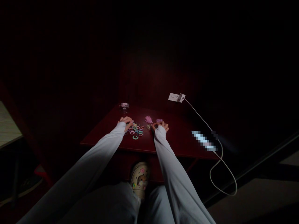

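Note:
Small elastic hair ties [135, 128] in several colours lie in a loose pile on the dark red tabletop [107, 133]. At the pile's left edge is my left hand [125, 122], its thumb and fingers drawn together; anything between the tips is too small to make out. A single green hair tie [135, 137] lies at the pile's near side. My right hand [161, 126] is bent into a pinch right of a little pale yellowish heap [149, 127]; what it grips is hidden. Beyond it are a pink heap [148, 119] and a purple heap [159, 120] of fine strands or bands.
A clear round container [124, 105] with pinkish contents stands at the back left. On the back wall a white socket [174, 97] holds a charger [181, 98], whose white cable [198, 113] runs to a blurred-out bright device [203, 141] at the right. Below is a decorated clog [140, 179].

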The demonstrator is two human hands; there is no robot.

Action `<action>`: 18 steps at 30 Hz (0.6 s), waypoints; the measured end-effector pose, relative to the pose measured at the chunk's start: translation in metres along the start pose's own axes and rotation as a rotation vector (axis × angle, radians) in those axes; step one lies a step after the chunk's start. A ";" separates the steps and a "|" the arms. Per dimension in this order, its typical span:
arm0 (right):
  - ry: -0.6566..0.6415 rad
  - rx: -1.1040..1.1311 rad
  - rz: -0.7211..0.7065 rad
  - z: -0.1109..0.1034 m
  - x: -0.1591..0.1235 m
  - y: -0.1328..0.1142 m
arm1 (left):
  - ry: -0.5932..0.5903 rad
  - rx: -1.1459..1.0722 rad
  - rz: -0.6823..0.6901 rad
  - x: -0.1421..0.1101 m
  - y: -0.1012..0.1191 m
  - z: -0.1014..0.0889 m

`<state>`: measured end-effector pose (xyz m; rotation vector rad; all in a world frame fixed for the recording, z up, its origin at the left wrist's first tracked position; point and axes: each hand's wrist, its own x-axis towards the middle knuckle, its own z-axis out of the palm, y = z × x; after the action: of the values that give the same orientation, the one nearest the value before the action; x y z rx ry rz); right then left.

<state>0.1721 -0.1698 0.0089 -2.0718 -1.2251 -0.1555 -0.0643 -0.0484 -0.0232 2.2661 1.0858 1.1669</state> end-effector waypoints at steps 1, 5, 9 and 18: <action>-0.005 -0.023 -0.022 0.001 0.000 -0.001 | 0.007 -0.009 0.005 0.000 0.001 0.001; 0.087 -0.046 -0.116 0.002 -0.002 -0.006 | 0.080 -0.019 0.009 -0.004 0.007 0.004; 0.099 -0.047 -0.299 0.008 -0.010 -0.020 | 0.059 0.001 0.033 -0.009 0.014 0.005; -0.105 -0.117 -0.603 0.034 -0.016 -0.041 | -0.038 0.043 0.113 -0.014 0.023 -0.005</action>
<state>0.1222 -0.1474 -0.0018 -1.7590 -1.9173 -0.4058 -0.0624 -0.0743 -0.0131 2.4005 0.9884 1.1485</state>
